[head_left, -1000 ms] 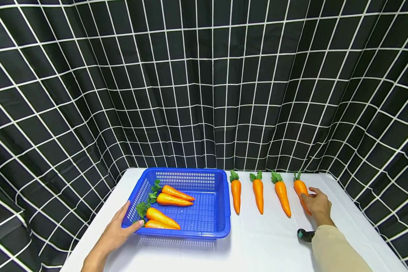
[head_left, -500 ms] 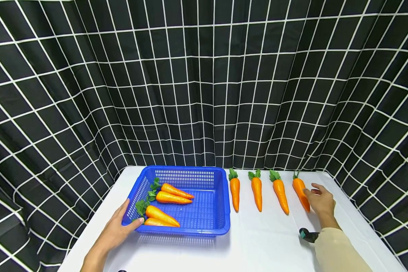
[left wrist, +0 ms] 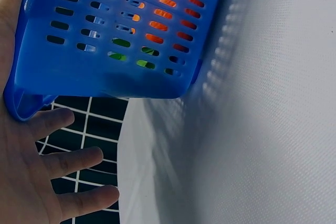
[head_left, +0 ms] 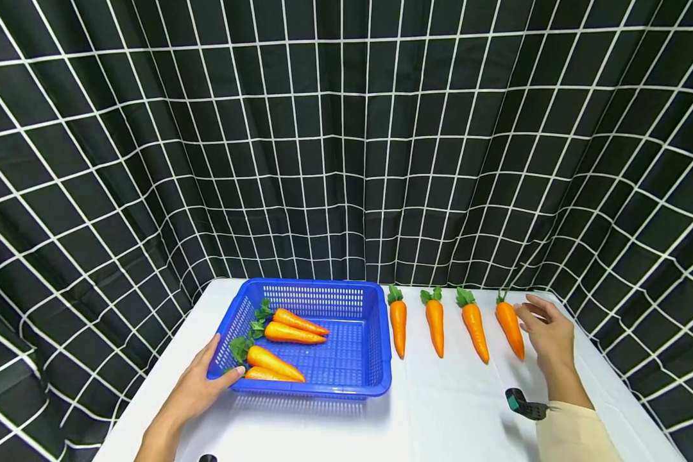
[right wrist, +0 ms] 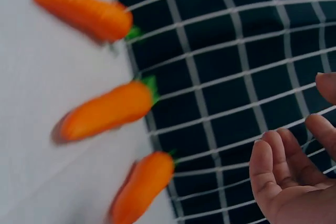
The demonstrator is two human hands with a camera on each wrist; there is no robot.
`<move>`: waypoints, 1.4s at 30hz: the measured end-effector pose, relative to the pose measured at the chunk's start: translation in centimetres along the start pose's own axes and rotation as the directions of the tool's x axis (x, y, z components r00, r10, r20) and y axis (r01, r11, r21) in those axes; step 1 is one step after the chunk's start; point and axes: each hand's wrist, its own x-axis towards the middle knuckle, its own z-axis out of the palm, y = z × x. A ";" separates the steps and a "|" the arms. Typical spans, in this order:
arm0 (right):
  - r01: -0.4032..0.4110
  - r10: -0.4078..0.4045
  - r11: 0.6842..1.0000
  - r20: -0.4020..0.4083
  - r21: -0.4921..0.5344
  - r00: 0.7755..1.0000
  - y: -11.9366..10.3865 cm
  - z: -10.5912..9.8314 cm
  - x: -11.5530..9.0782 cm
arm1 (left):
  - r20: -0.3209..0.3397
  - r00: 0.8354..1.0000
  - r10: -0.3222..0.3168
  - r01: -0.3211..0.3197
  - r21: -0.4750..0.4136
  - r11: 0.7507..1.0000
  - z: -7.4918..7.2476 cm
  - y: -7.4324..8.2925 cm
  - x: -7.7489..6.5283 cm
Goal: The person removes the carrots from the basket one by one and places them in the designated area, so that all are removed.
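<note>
A blue plastic basket (head_left: 346, 389) stands on the white table with several orange carrots (head_left: 291, 333) inside, green tops toward its left wall. My left hand (head_left: 199, 388) rests at its front left corner, thumb on the rim. In the left wrist view the fingers (left wrist: 79, 162) extend straight beside the slotted wall. Right of the basket, several carrots lie in a row, leafy ends away from me. Beside the rightmost carrot (head_left: 510, 330), my right hand (head_left: 548, 333) hovers with loosely bent fingers and nothing in them; the right wrist view shows a gap between the hand (right wrist: 294, 182) and that carrot (right wrist: 144, 187).
A black curtain with a white grid (head_left: 364, 160) hangs behind the table and along both sides. The white tabletop (head_left: 439, 417) extends in front of the basket and the carrot row. A small dark device (head_left: 525, 405) is at my right wrist.
My right hand has let go of the rightmost carrot and lifted away to the right. That carrot lies slightly straighter. My left hand stays at the basket corner.
</note>
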 end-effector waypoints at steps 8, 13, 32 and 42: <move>0.042 -0.046 0.972 0.009 0.229 0.999 -3.5 -0.1 -4.0 | -0.001 1.000 -0.004 0.004 -0.008 1.000 0.0 0.0 -0.1; 0.083 -0.098 0.940 0.027 0.332 0.995 -4.9 -0.1 -6.4 | 0.007 1.000 -0.013 0.013 -0.016 1.000 -0.1 -0.1 -0.1; 0.386 -0.521 0.749 0.119 0.539 0.845 -9.0 0.7 -12.3 | 0.009 1.000 -0.013 0.013 -0.017 1.000 -0.4 -0.3 -0.3; 0.436 -0.635 0.664 0.150 0.608 0.758 -10.7 1.6 -12.8 | 0.012 1.000 -0.018 0.018 -0.006 1.000 -0.1 0.1 0.0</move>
